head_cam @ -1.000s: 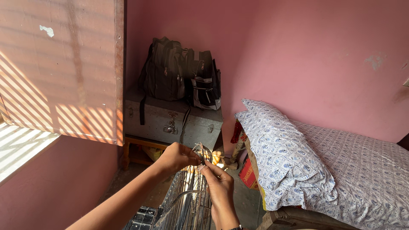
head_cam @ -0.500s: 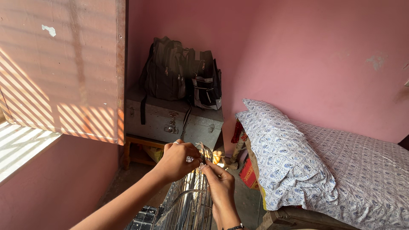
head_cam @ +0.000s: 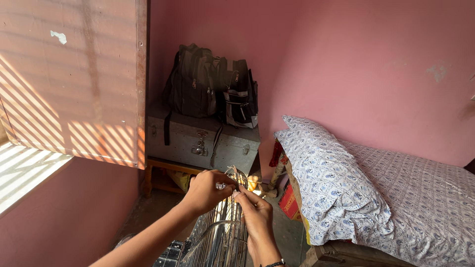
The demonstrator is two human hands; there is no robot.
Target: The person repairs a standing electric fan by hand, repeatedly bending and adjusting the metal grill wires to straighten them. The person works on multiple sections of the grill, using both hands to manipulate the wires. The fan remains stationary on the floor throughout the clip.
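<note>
A standing fan's round wire guard (head_cam: 220,237) rises from the bottom middle of the head view, seen edge-on. My left hand (head_cam: 207,190) is closed over the top rim of the guard from the left. My right hand (head_cam: 255,212) comes up from below on the right, its fingertips pinching the same top rim, almost touching the left hand's fingers. A small clip or fastener at the rim is mostly hidden by my fingers.
A grey metal trunk (head_cam: 203,141) on a wooden stand sits in the corner behind the fan, with two dark backpacks (head_cam: 213,89) on top. A bed with a patterned pillow (head_cam: 329,183) fills the right. An open wooden shutter (head_cam: 69,79) hangs at left.
Both hands stay on the guard's top rim; the fingers have shifted slightly closer together. The camera view has barely moved.
</note>
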